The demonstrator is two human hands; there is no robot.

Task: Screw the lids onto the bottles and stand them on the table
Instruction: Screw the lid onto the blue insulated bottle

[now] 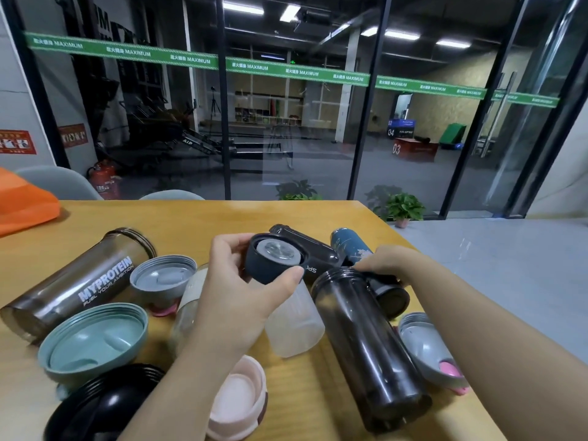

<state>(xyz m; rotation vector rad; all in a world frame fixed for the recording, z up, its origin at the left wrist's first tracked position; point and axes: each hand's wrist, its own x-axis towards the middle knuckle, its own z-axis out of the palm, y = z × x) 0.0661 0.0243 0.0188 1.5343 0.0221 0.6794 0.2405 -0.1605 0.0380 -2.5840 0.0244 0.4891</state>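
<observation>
Left hand (241, 291): raised over the middle of the wooden table (197, 218); thumb and fingers curled round a dark lid (275, 261), its inside turned up.
Right hand (381, 262): fingers curled onto the neck of the dark bottle (366, 342), which lies with its base toward the near edge.
Near-left corner: crowded — green lid (95, 340), black lid (105, 405), MYPROTEIN shaker (79, 281) lying down.
Far edge: bare wood; an orange bag (22, 205) at the far-left corner.
</observation>
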